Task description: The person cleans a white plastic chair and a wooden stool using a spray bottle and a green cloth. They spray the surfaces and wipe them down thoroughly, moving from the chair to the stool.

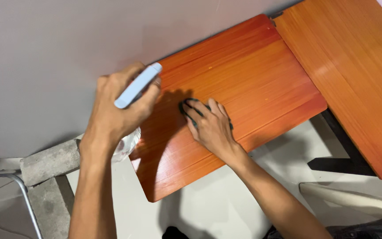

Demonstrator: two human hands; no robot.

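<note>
My left hand [118, 108] grips a clear spray bottle [127, 144] with a pale blue trigger head [137, 85], held over the left end of an orange wooden tabletop [253, 75]. My right hand [212, 126] lies flat on the tabletop, pressing down a dark cloth [188, 105] that shows only at my fingertips. The two hands are close together, about a hand's width apart.
A second orange tabletop [354, 66] adjoins on the right, on a black metal leg [341, 150]. A grey wall [45, 53] runs behind. Concrete blocks [49, 166] and a metal tube [23, 190] stand on the pale floor at the left.
</note>
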